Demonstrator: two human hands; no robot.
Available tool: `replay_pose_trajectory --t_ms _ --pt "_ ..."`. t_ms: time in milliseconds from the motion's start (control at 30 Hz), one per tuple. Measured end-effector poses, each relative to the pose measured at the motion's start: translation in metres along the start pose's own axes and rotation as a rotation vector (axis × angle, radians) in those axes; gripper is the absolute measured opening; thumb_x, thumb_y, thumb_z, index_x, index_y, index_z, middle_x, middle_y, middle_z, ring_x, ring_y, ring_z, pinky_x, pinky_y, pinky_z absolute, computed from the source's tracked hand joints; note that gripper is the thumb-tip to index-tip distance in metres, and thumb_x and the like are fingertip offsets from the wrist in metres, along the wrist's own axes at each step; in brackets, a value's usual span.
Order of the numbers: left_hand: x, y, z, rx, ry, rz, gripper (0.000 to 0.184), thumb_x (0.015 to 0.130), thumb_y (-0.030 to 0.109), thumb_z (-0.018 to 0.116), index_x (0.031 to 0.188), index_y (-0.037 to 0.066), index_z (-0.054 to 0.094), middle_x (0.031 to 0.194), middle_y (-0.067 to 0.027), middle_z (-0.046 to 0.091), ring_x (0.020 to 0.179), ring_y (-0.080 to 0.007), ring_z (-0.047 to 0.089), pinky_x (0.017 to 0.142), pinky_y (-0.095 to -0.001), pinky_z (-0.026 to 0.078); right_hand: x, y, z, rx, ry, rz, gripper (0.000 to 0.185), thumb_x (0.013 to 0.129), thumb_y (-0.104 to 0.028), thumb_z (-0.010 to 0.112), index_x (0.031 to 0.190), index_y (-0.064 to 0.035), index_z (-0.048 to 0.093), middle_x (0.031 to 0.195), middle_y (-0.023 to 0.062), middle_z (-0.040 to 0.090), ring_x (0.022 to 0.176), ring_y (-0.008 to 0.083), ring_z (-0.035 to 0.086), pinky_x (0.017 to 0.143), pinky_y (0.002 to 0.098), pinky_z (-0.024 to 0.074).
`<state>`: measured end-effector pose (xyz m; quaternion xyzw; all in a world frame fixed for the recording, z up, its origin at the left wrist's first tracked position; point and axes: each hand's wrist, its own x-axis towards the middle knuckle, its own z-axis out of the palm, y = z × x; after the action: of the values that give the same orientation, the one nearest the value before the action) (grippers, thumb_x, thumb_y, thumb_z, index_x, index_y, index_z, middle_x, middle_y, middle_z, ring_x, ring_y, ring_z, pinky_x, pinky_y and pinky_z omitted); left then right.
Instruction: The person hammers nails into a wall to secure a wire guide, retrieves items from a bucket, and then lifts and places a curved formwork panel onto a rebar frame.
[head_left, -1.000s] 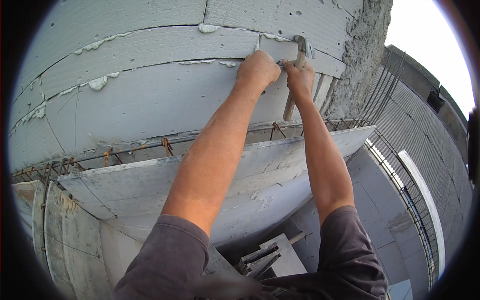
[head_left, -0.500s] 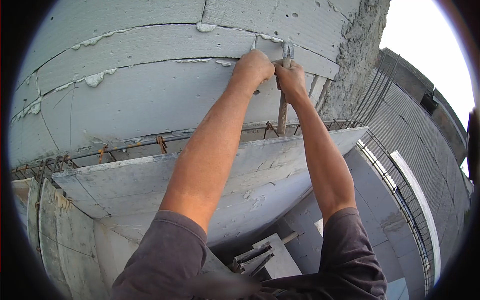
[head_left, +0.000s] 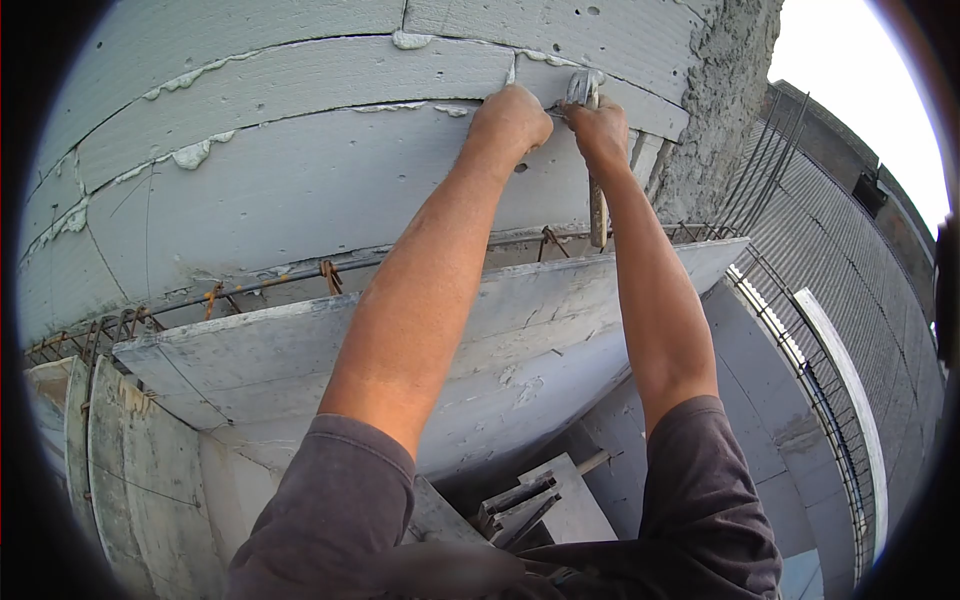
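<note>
My right hand is wrapped around a claw hammer, held upright against the block wall. Its metal head shows above my fingers, and the wooden handle hangs down beside my forearm. To the left, close by, my left hand is closed in a fist at the wall, near a vertical joint between blocks. Whatever its fingers hold is hidden. A thin dark piece, too small to name, shows at the fingers of my right hand.
Below my hands runs a steel reinforcing bar with rusty ties, behind a long grey formwork board. Rough concrete edges the wall at right, with upright bars and a corrugated roof beyond. Boards lie far below.
My right hand has moved a little to the right with the hammer, widening the gap to my left hand. The hammer's head has turned. My left fist stays at nearly the same spot.
</note>
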<state>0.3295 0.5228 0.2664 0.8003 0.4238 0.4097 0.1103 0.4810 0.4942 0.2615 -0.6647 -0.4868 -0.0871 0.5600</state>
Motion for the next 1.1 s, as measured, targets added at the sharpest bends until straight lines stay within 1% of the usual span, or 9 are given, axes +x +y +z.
replay_pose_trajectory --t_ms 100,200,367,467,667,767,900,1000,1100 --pt "0.001 0.000 0.002 0.048 -0.041 0.025 0.019 0.068 0.008 0.057 0.064 -0.005 0.070 0.063 -0.0251 0.066 0.069 -0.0361 0.072 0.072 -0.0415 0.056 -0.006 0.000 -0.007 0.017 -0.146 0.086 0.037 0.078 -0.032 0.073 0.088 0.0034 0.070 0.075 0.0177 0.069 0.073 0.0305 0.067 0.070 0.0431 0.0501" --pt "0.001 -0.001 0.005 0.069 -0.086 0.048 0.019 0.070 0.007 0.057 0.066 -0.004 0.070 0.064 -0.0244 0.067 0.066 -0.0349 0.071 0.069 -0.0415 0.056 -0.008 0.008 -0.001 0.129 -0.179 0.022 0.031 0.083 -0.028 0.072 0.072 -0.0022 0.059 0.056 0.0017 0.052 0.046 0.0120 0.045 0.044 0.0321 0.0370" --pt "0.002 0.000 0.000 0.062 -0.287 0.000 0.022 0.078 0.003 0.053 0.078 -0.004 0.073 0.071 -0.0203 0.071 0.048 -0.0232 0.059 0.048 -0.0383 0.048 -0.027 -0.011 -0.017 0.120 -0.246 -0.035 0.027 0.084 -0.023 0.072 0.075 0.0002 0.062 0.060 0.0065 0.057 0.051 0.0155 0.051 0.049 0.0354 0.0418" --pt "0.005 -0.014 0.003 -0.380 -0.440 -0.168 0.024 0.082 0.002 0.052 0.092 -0.005 0.073 0.080 -0.0168 0.073 0.042 -0.0131 0.044 0.039 -0.0321 0.035 -0.033 -0.016 -0.031 0.181 -0.300 0.020 0.026 0.084 -0.022 0.072 0.075 0.0002 0.062 0.061 0.0066 0.058 0.052 0.0157 0.052 0.049 0.0351 0.0429" --pt "0.002 -0.014 0.003 -0.103 -0.511 -0.153 0.022 0.084 0.004 0.054 0.092 -0.004 0.073 0.082 -0.0144 0.074 0.040 -0.0107 0.040 0.038 -0.0319 0.030 -0.034 -0.025 -0.041 0.190 -0.440 0.083 0.025 0.086 -0.021 0.070 0.074 -0.0011 0.061 0.064 0.0041 0.056 0.050 0.0142 0.049 0.046 0.0327 0.0421" --pt "0.007 -0.009 -0.014 0.059 -0.348 -0.071 0.020 0.080 0.004 0.055 0.082 -0.003 0.073 0.073 -0.0168 0.072 0.041 -0.0180 0.048 0.040 -0.0357 0.037 -0.029 -0.023 -0.041 0.199 -0.479 0.132 0.025 0.086 -0.021 0.069 0.074 -0.0012 0.060 0.064 0.0043 0.056 0.050 0.0143 0.048 0.046 0.0327 0.0415" --pt "0.005 -0.005 -0.021 0.043 -0.190 -0.030 0.021 0.073 0.010 0.062 0.085 -0.001 0.075 0.087 -0.0207 0.073 0.083 -0.0321 0.072 0.074 -0.0412 0.056 -0.020 -0.015 -0.035 0.197 -0.510 0.138 0.027 0.085 -0.022 0.069 0.072 0.0013 0.062 0.064 0.0078 0.058 0.053 0.0165 0.053 0.048 0.0329 0.0440" --pt "-0.008 -0.001 -0.015 -0.014 -0.052 -0.110 0.026 0.077 0.014 0.065 0.096 -0.001 0.075 0.104 -0.0237 0.072 0.103 -0.0362 0.070 0.087 -0.0426 0.055 -0.019 -0.024 -0.032 -0.100 -0.452 -0.006 0.028 0.083 -0.024 0.068 0.074 0.0021 0.065 0.067 0.0109 0.062 0.058 0.0190 0.060 0.051 0.0347 0.0475" --pt "-0.012 0.004 -0.014 -0.022 -0.027 -0.094 0.028 0.080 0.016 0.066 0.102 -0.001 0.074 0.111 -0.0245 0.070 0.110 -0.0377 0.067 0.091 -0.0438 0.054 0.003 -0.012 -0.022 -0.313 -0.400 -0.454 0.026 0.081 -0.025 0.067 0.075 0.0004 0.068 0.067 0.0113 0.064 0.060 0.0205 0.064 0.053 0.0372 0.0495"
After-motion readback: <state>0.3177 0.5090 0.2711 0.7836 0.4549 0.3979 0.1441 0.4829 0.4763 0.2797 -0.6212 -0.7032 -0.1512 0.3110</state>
